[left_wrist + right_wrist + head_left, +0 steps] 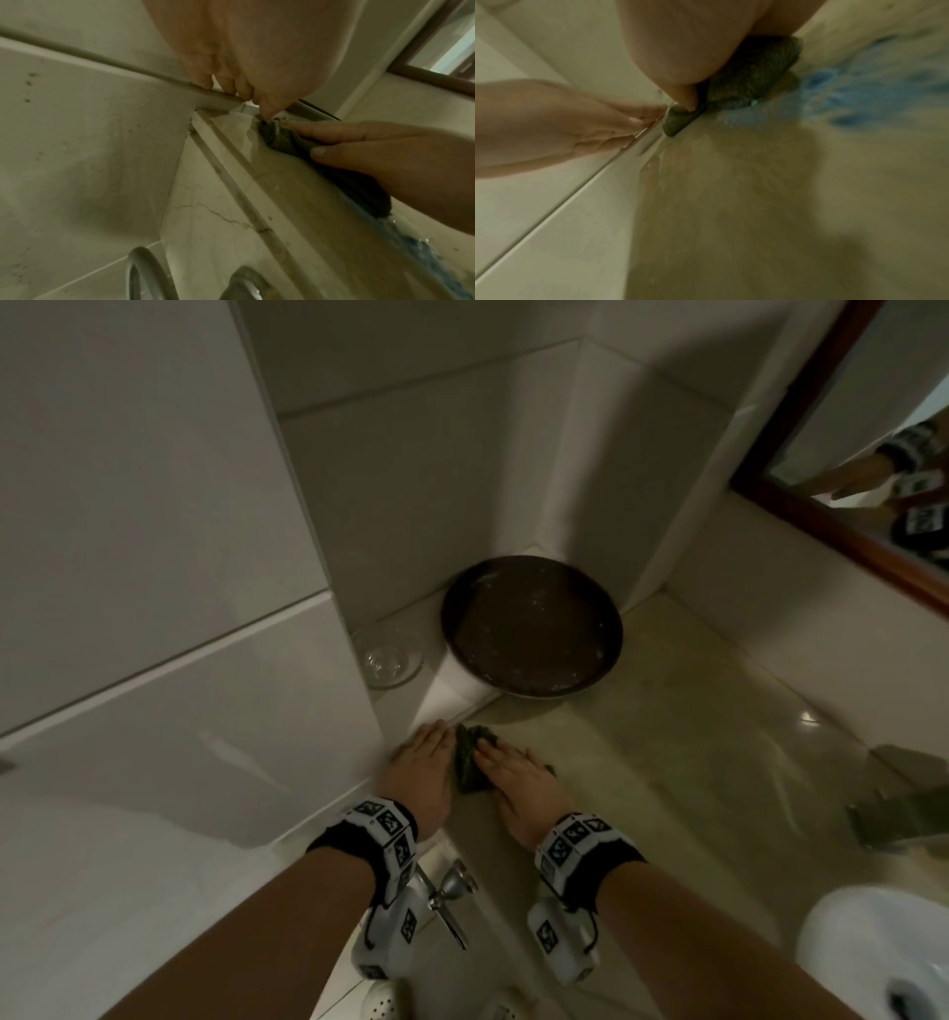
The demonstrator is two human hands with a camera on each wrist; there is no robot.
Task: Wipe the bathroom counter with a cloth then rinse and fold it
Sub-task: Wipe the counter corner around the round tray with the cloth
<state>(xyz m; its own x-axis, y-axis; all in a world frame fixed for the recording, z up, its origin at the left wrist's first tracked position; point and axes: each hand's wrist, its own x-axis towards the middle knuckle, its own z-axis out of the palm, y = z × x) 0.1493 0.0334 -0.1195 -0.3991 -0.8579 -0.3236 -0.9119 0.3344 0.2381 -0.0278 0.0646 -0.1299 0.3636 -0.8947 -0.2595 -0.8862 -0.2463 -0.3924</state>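
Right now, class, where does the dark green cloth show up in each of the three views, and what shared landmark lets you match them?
Head view: the cloth lies low in the middle, on the counter under the right hand.
Left wrist view: the cloth is right of centre, under the right hand.
Right wrist view: the cloth is top centre.
Shared landmark: the joint between wall and counter beside the cloth.

Glossy stone-like counter point(642, 737), nubby dark cloth point(470, 762), apparently glass bowl point(393, 657).
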